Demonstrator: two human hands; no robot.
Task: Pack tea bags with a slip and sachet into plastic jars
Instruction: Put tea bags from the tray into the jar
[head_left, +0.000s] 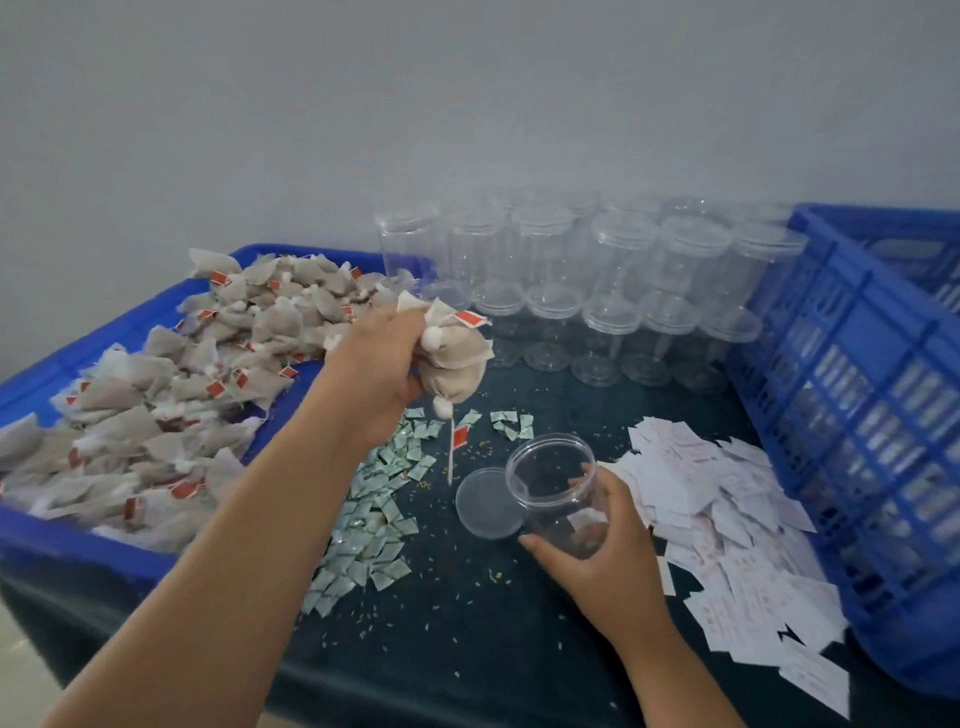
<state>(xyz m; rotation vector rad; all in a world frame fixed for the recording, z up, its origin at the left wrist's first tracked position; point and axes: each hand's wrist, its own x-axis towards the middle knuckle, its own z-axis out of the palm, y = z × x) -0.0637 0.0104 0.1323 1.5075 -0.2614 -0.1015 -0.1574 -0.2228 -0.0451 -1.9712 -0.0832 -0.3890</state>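
The left hand (379, 364) is clutching a bunch of tea bags (457, 358) above the tabletop (467, 623), while the right hand (597, 545) is gripping an open, tilted plastic jar (556, 488) beside its lid (485, 501).

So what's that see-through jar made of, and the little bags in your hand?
The jar looks like clear, shiny plastic: you see straight through its walls. The tea bags look like thin, dull paper or fine mesh, crumpling; too blurry to tell which.

Tea bags (156, 395) in left crate (67, 540), sachets (374, 525) centre, slips (737, 525) right (lid (485, 503) between), jars (618, 291) stacked behind, second crate (841, 395) far right.
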